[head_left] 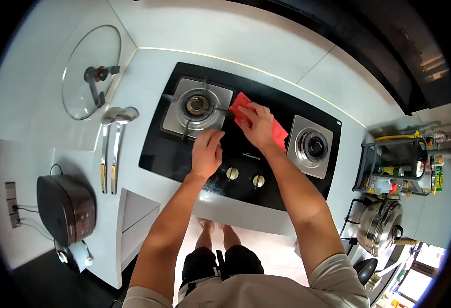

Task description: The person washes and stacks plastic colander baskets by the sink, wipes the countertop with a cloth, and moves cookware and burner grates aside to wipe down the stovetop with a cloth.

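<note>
A red cloth (278,134) lies on the black glass gas stove (184,173), partly under my right hand (258,126). The fingers of that hand press it down beside the left burner (196,105). My left hand (206,154) is at the front right corner of this burner's steel plate, fingers loosely bent and nothing visible in them. Dark pan-support prongs (186,129) stick out around the burner. Two pale knobs (232,173) sit between my forearms. Over on the right is the second burner (312,147).
Left of the stove lie two long-handled ladles (116,149), below a glass lid (92,72) on the wall. A dark rice cooker (66,209) stands nearer. On the right are a rack of bottles (390,167) and a steel pot (379,226). A range hood (359,46) hangs above.
</note>
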`<state>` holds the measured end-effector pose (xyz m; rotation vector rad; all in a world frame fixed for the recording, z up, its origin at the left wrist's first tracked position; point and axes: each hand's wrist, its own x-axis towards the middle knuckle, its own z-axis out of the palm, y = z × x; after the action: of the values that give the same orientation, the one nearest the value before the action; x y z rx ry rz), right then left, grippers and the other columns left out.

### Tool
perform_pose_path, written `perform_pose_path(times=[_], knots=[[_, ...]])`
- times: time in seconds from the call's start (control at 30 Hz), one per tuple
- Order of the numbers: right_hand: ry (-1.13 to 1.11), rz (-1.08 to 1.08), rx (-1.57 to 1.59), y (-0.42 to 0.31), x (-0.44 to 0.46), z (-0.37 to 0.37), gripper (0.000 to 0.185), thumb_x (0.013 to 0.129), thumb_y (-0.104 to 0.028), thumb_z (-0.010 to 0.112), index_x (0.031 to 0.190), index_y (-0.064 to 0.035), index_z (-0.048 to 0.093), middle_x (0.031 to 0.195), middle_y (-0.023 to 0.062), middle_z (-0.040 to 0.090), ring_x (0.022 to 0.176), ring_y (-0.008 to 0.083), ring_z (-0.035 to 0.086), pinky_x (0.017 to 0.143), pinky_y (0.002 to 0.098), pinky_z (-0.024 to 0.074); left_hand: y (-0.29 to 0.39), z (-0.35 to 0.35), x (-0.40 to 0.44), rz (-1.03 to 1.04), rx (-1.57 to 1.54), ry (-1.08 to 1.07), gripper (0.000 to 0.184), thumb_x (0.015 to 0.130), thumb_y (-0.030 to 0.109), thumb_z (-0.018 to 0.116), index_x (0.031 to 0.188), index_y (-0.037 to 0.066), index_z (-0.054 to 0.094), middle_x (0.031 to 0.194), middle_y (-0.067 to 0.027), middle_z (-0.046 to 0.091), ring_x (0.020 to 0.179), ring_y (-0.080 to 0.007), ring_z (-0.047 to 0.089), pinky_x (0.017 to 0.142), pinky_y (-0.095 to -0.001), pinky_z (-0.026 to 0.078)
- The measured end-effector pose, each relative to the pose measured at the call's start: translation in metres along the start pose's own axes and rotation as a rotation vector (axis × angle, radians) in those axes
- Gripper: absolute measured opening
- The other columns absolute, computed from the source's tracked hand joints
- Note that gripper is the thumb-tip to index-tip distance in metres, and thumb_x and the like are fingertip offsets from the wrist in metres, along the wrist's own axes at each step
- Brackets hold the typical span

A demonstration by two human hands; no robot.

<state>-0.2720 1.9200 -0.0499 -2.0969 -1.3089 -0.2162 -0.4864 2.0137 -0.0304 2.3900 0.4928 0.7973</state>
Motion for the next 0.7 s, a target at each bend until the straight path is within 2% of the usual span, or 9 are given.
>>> perform_pose_path(times=[0.07, 0.17, 0.2, 0.27, 0.3, 0.37, 0.43, 0.6, 0.7], knots=[[0.014, 0.0, 0.047, -0.016, 0.002, -0.006, 0.036, 0.088, -0.022, 0.077, 0.124, -0.0226, 0.078, 0.132, 0.005, 0.065, 0.122, 0.0319, 0.06, 0.097, 0.0472, 0.0496, -0.001, -0.013, -0.007, -0.01, 0.103, 0.229, 0.043, 0.086, 0.004, 0.071, 0.128, 0.005, 0.063, 0.121, -0.0166, 0.063, 0.112, -0.0412, 0.059, 0.101, -0.0482, 0.048], [-0.034, 0.221, 0.299, -0.057, 0.015, 0.0, 0.027, 0.091, -0.021, 0.076, 0.118, -0.0183, 0.078, 0.124, 0.01, 0.071, 0.115, 0.0345, 0.067, 0.091, 0.0481, 0.0543, 0.0, -0.037, -0.003, -0.414, 0.189, 0.396, 0.053, 0.086, 0.011, 0.078, 0.134, 0.003, 0.057, 0.124, -0.0224, 0.058, 0.117, -0.0432, 0.057, 0.103, -0.0487, 0.047], [-0.088, 0.267, 0.263, -0.06, 0.02, 0.005, 0.025, 0.092, -0.022, 0.075, 0.116, -0.0165, 0.078, 0.118, 0.0117, 0.072, 0.11, 0.0354, 0.068, 0.088, 0.0483, 0.0552, -0.005, -0.04, 0.001, -0.505, 0.182, 0.422, 0.04, 0.09, 0.014, 0.078, 0.127, 0.003, 0.064, 0.118, -0.0207, 0.062, 0.113, -0.0433, 0.061, 0.096, -0.0478, 0.052], [-0.19, 0.36, 0.19, -0.063, 0.031, 0.019, 0.02, 0.094, -0.022, 0.074, 0.111, -0.0129, 0.077, 0.106, 0.0153, 0.074, 0.102, 0.0372, 0.071, 0.084, 0.0485, 0.0569, -0.041, -0.054, -0.004, -0.446, 0.158, 0.083, 0.022, 0.095, 0.016, 0.075, 0.113, 0.003, 0.073, 0.109, -0.0182, 0.067, 0.102, -0.0419, 0.067, 0.085, -0.0476, 0.056], [-0.157, 0.339, 0.178, -0.069, 0.031, 0.017, 0.018, 0.095, -0.022, 0.073, 0.109, -0.012, 0.077, 0.103, 0.0158, 0.075, 0.1, 0.0378, 0.072, 0.084, 0.0488, 0.057, -0.038, -0.054, -0.002, -0.41, 0.149, 0.152, 0.013, 0.098, 0.015, 0.071, 0.1, 0.003, 0.076, 0.101, -0.0166, 0.069, 0.088, -0.0416, 0.068, 0.078, -0.0479, 0.056], [-0.083, 0.297, 0.152, -0.078, 0.035, 0.013, 0.016, 0.095, -0.022, 0.072, 0.106, -0.0101, 0.076, 0.097, 0.017, 0.075, 0.096, 0.039, 0.072, 0.082, 0.0494, 0.0572, -0.038, -0.064, 0.005, -0.36, 0.165, 0.239, 0.013, 0.098, 0.015, 0.072, 0.102, 0.003, 0.076, 0.1, -0.0175, 0.069, 0.087, -0.0417, 0.068, 0.077, -0.0481, 0.056], [-0.05, 0.247, 0.175, -0.087, 0.04, 0.004, 0.016, 0.096, -0.023, 0.072, 0.106, -0.0104, 0.076, 0.099, 0.0168, 0.075, 0.097, 0.0388, 0.072, 0.081, 0.0499, 0.0574, -0.031, -0.075, 0.008, -0.342, 0.131, 0.286, 0.014, 0.099, 0.014, 0.071, 0.103, 0.002, 0.076, 0.097, -0.0191, 0.069, 0.086, -0.0418, 0.068, 0.076, -0.0484, 0.055], [0.123, 0.221, 0.156, -0.094, 0.021, -0.018, 0.02, 0.097, -0.027, 0.069, 0.106, -0.0103, 0.076, 0.1, 0.0165, 0.077, 0.091, 0.0378, 0.074, 0.079, 0.0503, 0.059, -0.013, -0.098, 0.014, -0.256, 0.203, 0.185, 0.015, 0.098, 0.013, 0.071, 0.104, 0.0, 0.075, 0.096, -0.0208, 0.068, 0.09, -0.0442, 0.066, 0.079, -0.0489, 0.054], [0.276, 0.251, 0.152, -0.093, -0.01, -0.052, 0.017, 0.094, -0.021, 0.072, 0.103, -0.0078, 0.077, 0.097, 0.0161, 0.076, 0.089, 0.0383, 0.073, 0.076, 0.0485, 0.0588, 0.015, -0.095, 0.016, -0.125, 0.128, 0.165, 0.013, 0.098, 0.012, 0.071, 0.103, 0.0, 0.075, 0.099, -0.0211, 0.069, 0.091, -0.0447, 0.066, 0.08, -0.0484, 0.054]])
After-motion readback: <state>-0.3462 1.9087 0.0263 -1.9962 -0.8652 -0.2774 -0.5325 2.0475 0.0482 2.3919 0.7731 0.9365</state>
